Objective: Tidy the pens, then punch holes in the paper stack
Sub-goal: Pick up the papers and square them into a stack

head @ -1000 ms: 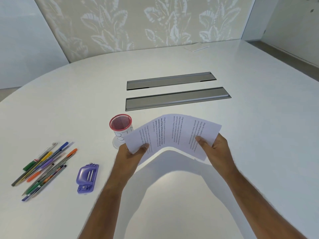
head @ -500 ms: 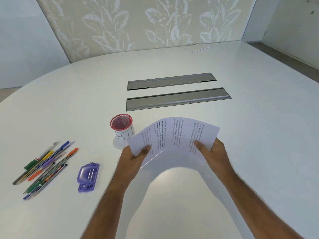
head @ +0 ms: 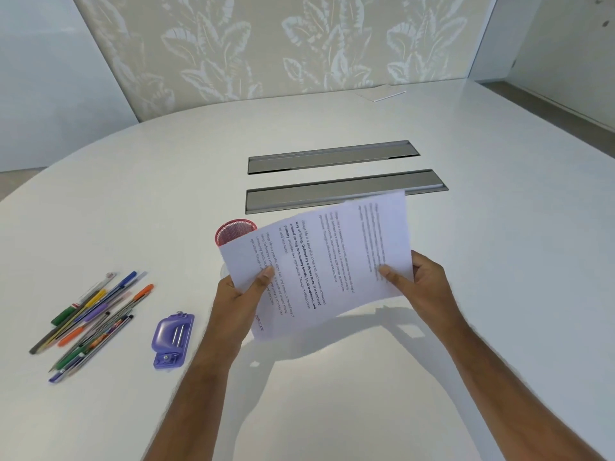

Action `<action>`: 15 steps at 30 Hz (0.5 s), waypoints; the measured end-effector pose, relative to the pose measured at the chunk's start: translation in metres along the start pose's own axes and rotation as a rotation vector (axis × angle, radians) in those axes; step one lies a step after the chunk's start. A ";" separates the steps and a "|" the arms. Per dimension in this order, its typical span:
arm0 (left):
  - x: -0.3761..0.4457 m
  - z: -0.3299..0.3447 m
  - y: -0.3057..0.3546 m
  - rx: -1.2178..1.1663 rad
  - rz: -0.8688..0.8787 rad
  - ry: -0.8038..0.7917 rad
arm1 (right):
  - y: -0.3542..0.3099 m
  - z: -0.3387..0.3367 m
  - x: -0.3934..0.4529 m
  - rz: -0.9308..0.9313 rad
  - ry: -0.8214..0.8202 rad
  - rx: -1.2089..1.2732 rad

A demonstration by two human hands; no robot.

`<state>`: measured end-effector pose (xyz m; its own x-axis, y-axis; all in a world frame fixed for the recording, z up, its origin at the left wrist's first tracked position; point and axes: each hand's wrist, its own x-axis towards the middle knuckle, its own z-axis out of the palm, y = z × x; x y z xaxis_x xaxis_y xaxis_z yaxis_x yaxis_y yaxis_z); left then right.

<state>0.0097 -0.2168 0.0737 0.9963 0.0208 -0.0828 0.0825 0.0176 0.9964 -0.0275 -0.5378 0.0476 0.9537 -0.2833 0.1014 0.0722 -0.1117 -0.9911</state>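
Observation:
A stack of printed white paper is held above the table between both hands, tilted with its right side raised. My left hand pinches its lower left corner and my right hand grips its right edge. A red mesh pen cup stands behind the sheets, partly hidden by them. Several loose pens and pencils lie in a heap at the left. A purple hole punch lies between the pens and my left forearm.
The white oval table has two grey metal cable flaps set in its middle. A flat white pad lies at the far edge near the leaf-patterned wall.
The paper stack has flattened from an arched bow and swung up toward me, its right side lifted. Both hands moved slightly nearer while keeping their hold.

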 end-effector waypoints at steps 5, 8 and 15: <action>-0.004 -0.004 0.001 -0.105 0.005 -0.020 | 0.000 -0.003 0.001 0.051 0.064 0.242; -0.008 0.000 -0.001 -0.163 -0.002 -0.033 | 0.001 0.003 0.000 0.097 0.075 0.423; -0.027 0.019 -0.017 -0.398 -0.072 -0.072 | 0.004 0.035 -0.008 0.129 0.010 0.603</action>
<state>-0.0180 -0.2369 0.0589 0.9885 -0.0646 -0.1370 0.1514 0.4020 0.9030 -0.0249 -0.5024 0.0397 0.9632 -0.2676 -0.0242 0.1120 0.4815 -0.8692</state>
